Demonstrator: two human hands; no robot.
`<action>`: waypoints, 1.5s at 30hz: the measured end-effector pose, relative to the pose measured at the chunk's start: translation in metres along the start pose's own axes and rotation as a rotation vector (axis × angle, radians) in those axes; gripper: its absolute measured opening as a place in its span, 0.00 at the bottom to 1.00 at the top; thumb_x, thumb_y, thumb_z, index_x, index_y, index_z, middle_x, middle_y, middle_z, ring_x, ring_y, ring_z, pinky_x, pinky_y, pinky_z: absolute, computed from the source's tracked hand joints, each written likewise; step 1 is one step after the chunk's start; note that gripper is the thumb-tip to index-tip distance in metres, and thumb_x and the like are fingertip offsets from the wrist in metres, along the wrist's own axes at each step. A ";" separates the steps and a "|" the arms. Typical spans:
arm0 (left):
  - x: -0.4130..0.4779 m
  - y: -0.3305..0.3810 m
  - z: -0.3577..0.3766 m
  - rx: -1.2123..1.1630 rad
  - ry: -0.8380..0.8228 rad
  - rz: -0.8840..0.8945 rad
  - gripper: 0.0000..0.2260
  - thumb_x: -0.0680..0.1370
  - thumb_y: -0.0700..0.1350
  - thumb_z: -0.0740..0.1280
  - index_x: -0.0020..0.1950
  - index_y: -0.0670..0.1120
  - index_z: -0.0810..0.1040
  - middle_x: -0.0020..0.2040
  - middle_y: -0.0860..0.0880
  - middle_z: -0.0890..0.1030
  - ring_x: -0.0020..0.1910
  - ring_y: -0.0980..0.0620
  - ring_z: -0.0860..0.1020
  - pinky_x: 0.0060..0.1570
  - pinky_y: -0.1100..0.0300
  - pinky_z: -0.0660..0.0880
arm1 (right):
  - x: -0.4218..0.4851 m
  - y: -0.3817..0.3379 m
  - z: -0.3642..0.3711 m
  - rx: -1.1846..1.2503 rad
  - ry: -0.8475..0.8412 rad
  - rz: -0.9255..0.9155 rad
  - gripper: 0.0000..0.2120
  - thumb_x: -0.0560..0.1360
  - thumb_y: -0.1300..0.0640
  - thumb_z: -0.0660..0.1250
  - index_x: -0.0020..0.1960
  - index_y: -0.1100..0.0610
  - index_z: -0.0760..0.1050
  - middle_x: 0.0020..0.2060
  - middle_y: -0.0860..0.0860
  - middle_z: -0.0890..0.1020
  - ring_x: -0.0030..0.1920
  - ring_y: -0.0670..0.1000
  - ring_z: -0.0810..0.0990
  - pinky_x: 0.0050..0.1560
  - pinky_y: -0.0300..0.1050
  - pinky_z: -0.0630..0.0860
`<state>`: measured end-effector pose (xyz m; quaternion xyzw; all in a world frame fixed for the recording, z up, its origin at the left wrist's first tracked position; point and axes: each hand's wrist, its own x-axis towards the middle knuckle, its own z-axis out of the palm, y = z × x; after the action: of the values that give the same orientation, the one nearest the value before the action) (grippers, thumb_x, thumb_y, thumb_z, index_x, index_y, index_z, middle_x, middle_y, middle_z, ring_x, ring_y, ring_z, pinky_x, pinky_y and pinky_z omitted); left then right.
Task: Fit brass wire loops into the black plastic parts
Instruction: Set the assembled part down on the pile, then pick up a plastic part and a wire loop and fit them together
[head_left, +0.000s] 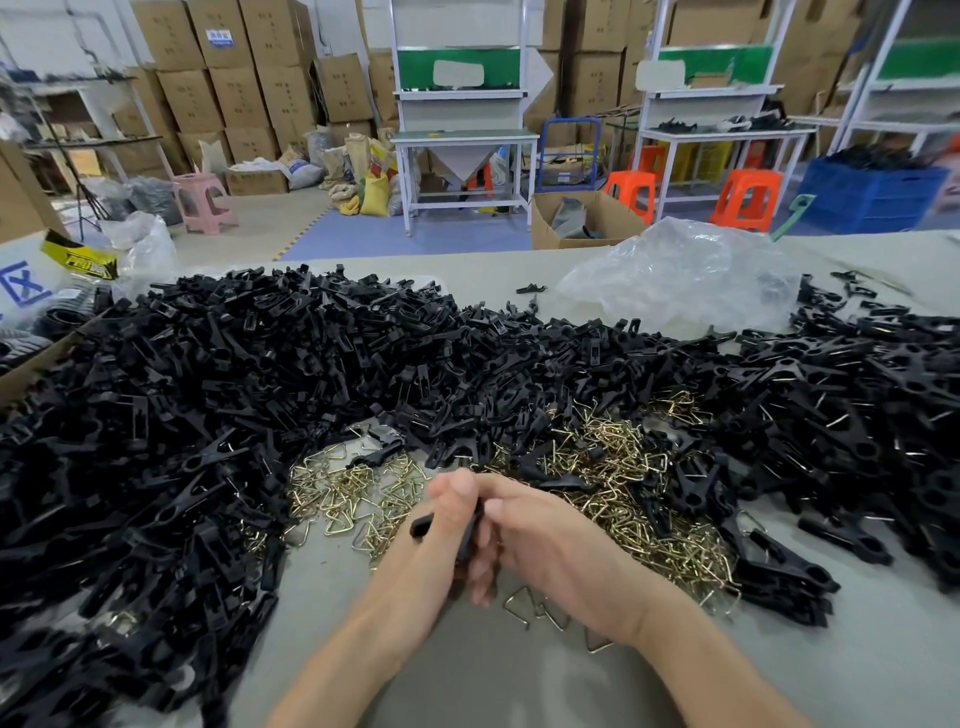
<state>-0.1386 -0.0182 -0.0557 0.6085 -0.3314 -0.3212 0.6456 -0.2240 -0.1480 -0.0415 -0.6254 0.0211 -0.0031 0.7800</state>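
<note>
**Two forearms in, both hands locked on one black part**

Bare forearms come up from the bottom edge and meet at mid-desk. Left hand has its fingers curled round a black plastic part, one dark end poking out past the knuckles. Right hand comes in tight against it, with its thumb laid on the same part and its fingers curled beneath, so both hands grip the one piece between them. Whether a loop is already in that part cannot be told, because the fingers cover it.

Just beyond the hands, brass wire loops lie in a tangled golden patch on the grey desk. A wider spread of loops runs off to the right, with black pieces scattered over it. A few stray loops sit on bare desk right beside the right wrist.

Around all of that is a huge left heap of black parts, sweeping round the back and joining a right heap. Behind the heaps on the right lies a crumpled clear plastic bag.

Off the desk, the floor holds an open cardboard box, orange stools, a pink stool and a blue crate, with stacked cartons along the back wall
</note>
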 end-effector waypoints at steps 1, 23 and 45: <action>0.000 0.001 0.001 0.011 0.004 0.007 0.33 0.69 0.79 0.59 0.34 0.49 0.72 0.29 0.47 0.70 0.29 0.48 0.71 0.36 0.56 0.75 | 0.002 0.000 0.000 0.020 -0.002 0.013 0.21 0.79 0.52 0.59 0.69 0.54 0.76 0.38 0.56 0.73 0.38 0.56 0.77 0.43 0.54 0.72; 0.005 0.002 -0.011 -0.014 -0.063 -0.049 0.37 0.68 0.81 0.56 0.39 0.46 0.79 0.32 0.44 0.75 0.30 0.47 0.75 0.37 0.55 0.75 | 0.001 0.008 -0.004 -0.216 0.023 -0.090 0.20 0.76 0.54 0.73 0.67 0.49 0.77 0.43 0.51 0.79 0.41 0.52 0.83 0.50 0.52 0.81; 0.002 -0.007 0.001 0.287 0.258 0.225 0.26 0.78 0.71 0.51 0.49 0.58 0.83 0.39 0.47 0.83 0.34 0.49 0.79 0.35 0.55 0.74 | -0.019 -0.033 -0.034 0.289 0.541 -0.261 0.14 0.84 0.58 0.61 0.57 0.48 0.85 0.56 0.54 0.86 0.51 0.53 0.86 0.47 0.45 0.83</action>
<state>-0.1386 -0.0203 -0.0624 0.6895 -0.3542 -0.1162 0.6210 -0.2440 -0.1881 -0.0164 -0.4821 0.1466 -0.2721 0.8198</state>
